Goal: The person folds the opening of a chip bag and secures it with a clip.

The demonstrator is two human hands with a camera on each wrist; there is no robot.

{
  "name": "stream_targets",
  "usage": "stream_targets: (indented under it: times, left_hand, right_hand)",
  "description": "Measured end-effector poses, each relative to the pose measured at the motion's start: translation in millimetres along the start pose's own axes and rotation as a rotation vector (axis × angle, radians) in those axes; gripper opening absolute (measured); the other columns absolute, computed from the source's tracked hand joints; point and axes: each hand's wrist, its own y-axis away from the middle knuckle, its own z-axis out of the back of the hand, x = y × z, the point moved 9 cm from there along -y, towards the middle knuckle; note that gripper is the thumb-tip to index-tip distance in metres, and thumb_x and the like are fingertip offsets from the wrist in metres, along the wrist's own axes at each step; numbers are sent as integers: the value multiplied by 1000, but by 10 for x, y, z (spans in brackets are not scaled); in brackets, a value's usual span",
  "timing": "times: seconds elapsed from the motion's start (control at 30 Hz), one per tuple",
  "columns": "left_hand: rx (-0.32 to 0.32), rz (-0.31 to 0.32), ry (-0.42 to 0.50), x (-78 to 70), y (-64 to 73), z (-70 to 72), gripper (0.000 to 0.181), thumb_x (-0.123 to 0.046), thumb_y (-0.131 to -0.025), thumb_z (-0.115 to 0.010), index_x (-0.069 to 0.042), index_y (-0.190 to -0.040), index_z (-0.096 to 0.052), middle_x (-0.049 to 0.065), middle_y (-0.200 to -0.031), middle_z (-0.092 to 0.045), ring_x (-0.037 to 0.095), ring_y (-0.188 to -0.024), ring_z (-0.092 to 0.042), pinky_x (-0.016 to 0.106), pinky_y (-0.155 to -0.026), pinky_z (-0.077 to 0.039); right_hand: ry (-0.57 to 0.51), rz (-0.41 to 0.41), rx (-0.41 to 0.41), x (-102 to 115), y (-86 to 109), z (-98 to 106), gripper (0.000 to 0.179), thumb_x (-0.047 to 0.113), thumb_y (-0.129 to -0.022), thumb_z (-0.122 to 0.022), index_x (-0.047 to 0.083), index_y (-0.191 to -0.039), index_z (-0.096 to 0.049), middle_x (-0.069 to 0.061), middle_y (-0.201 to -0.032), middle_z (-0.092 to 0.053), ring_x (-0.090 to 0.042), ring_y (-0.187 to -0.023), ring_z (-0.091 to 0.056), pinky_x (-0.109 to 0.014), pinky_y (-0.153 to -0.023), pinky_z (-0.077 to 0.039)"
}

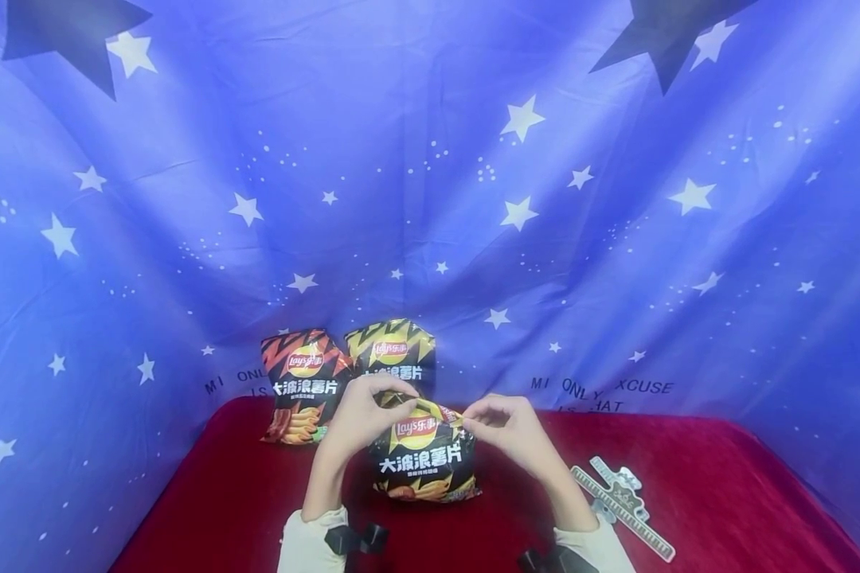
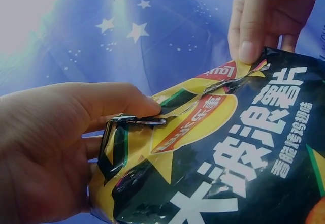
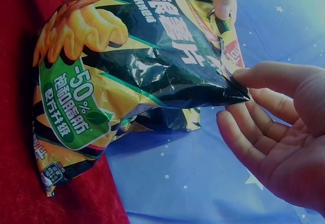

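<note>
A black and yellow chip bag point(image 1: 421, 476) stands on the red cloth in front of me, its upper edge folded over toward its front. My left hand point(image 1: 358, 420) pinches that edge at the left, the thumb lying on the fold in the left wrist view. At the other end of the edge, my right hand point(image 1: 510, 430) pinches the corner between thumb and forefinger. The right wrist view shows the bag's side, with a green label point(image 3: 76, 107), and the lower fingers of the right hand spread below the corner.
Behind the held bag stand another yellow and black chip bag point(image 1: 408, 341) and, to its left, a red and black one point(image 1: 306, 391). Long ruler-like clips point(image 1: 634, 517) lie at the right of the red cloth point(image 1: 724, 477). A blue star-printed curtain point(image 1: 401, 159) rises behind the table.
</note>
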Motion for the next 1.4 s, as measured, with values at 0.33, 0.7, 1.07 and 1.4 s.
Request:
stream_targets:
  times: [0.33, 0.7, 1.07, 1.4]
  left_hand:
    - [-8, 22, -18, 40, 26, -28, 13, -10, -84, -82, -18, -94, -80, -5, -96, -77, 14, -98, -71, 33, -95, -55]
    - [-20, 47, -23, 70, 41, -22, 13, -13, -84, -83, -13, -96, -80, -4, -95, -78, 15, -97, -72, 31, -94, -55]
    - [-29, 41, -26, 74, 30, 23, 12, -13, -84, -83, -13, -96, -80, -2, -96, -78, 17, -98, -71, 33, -93, -55]
    - [-33, 33, -41, 56, -14, 61, 14, -12, -84, -83, -12, -97, -80, -1, -96, -78, 18, -99, -71, 35, -93, -55]
  right_hand:
    - [14, -3, 3, -62, 43, -12, 12, 9, -89, -77, 6, -100, -78, -12, -89, -75, -7, -77, -66, -25, -72, -58]
    - [13, -32, 8, -40, 89, 7, 10, 7, -89, -76, 4, -98, -78, -13, -90, -75, -6, -77, -68, -25, -72, -59]
    - [64, -44, 81, 24, 93, 205, 23, 16, -90, -77, 5, -111, -75, -12, -107, -76, -10, -90, -70, -26, -83, -59]
    - [423, -144, -119, -10, 333, 1201, 24, 14, -90, -76, 2, -111, -75, -15, -107, -77, -22, -93, -73, -29, -83, -58]
